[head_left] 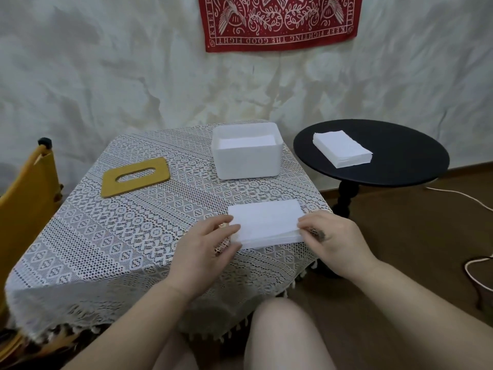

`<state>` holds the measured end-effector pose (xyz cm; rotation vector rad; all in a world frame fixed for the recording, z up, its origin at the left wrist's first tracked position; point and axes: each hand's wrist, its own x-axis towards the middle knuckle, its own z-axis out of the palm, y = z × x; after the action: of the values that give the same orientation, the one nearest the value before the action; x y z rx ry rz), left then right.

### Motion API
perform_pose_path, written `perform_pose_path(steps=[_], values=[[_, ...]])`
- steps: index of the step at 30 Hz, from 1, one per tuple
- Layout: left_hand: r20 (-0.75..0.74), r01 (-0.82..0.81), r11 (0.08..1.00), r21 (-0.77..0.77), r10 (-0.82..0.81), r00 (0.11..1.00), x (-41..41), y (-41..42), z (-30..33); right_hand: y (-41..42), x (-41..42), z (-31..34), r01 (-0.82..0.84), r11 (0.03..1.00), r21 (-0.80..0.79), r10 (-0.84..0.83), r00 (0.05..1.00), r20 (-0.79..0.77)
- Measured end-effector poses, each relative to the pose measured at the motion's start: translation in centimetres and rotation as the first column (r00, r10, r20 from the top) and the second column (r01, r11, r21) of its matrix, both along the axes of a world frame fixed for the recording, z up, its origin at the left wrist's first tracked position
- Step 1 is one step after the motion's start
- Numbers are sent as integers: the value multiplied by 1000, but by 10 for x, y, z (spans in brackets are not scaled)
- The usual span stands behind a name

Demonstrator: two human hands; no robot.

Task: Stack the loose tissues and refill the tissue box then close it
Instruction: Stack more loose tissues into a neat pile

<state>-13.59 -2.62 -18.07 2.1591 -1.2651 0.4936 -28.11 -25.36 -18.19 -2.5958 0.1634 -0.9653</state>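
A low stack of white tissues point(265, 222) lies near the front right of the lace-covered table point(128, 236). My left hand point(210, 244) grips the stack's left end, thumb on top. My right hand point(330, 236) pinches its right end. The white tissue box point(248, 161) stands open at the back of the table, with white tissues inside. Its yellow-brown lid point(136, 177) with an oval slot lies flat to the left of the box. A second stack of tissues point(342, 152) sits on the round black side table point(400, 158) to the right.
A yellow chair point(26, 198) stands at the table's left edge. A red printed cloth point(280, 21) hangs on the wall behind. A white cord point(477, 271) runs over the wooden floor at the right. My bare knees are below the table's front edge.
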Motion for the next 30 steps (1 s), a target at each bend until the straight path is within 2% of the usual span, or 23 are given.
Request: perform_pose_path(steps=[6, 14, 20, 30], values=[[78, 31, 999, 35, -34, 996, 2, -9, -6, -2, 0, 0, 0, 1000, 7, 0, 1000, -7], [38, 50, 997, 67, -52, 998, 1, -5, -8, -4, -2, -3, -36, 998, -59, 34, 999, -36], [26, 38, 995, 97, -40, 999, 1, -4, -9, -8, 0, -5, -64, 985, -161, 42, 990, -137], [51, -1, 994, 112, -5, 999, 0, -9, -8, -10, 9, 12, -64, 980, -190, 44, 993, -106]])
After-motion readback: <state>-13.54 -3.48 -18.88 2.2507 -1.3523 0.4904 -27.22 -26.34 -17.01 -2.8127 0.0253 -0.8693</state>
